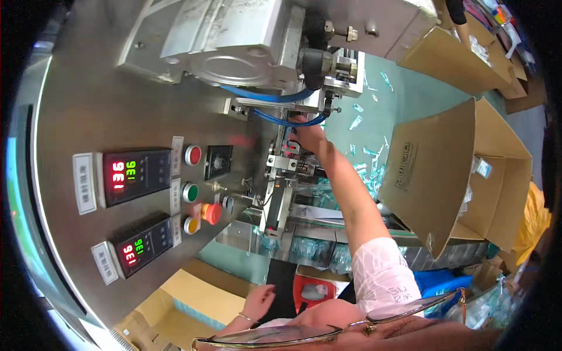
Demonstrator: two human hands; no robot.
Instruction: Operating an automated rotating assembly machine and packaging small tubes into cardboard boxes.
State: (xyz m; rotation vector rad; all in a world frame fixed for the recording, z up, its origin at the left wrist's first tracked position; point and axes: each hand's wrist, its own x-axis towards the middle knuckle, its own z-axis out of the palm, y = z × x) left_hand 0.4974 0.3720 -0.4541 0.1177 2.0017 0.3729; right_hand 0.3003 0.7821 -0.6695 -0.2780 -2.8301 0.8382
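Observation:
My right arm reaches up into a metal machine (234, 52). My right hand (309, 136) is in among its parts, behind looped blue air tubes (293, 121); its fingers are largely hidden, so what they touch does not show. Just below that hand sits a small metal block (282, 162) with bolts. My left hand (259, 301), with a bracelet at the wrist, hangs low and apart from the machine. Its fingers are loosely bent, and nothing shows in them.
The steel panel carries two lit digital controllers (137, 175), coloured push buttons (190, 192) and a red emergency knob (211, 213). Cardboard boxes (430, 175) stand at right, and another (175, 304) at lower left. Small clear packets (356, 121) lie scattered on the green surface. Another person's arm (461, 32) shows at top right.

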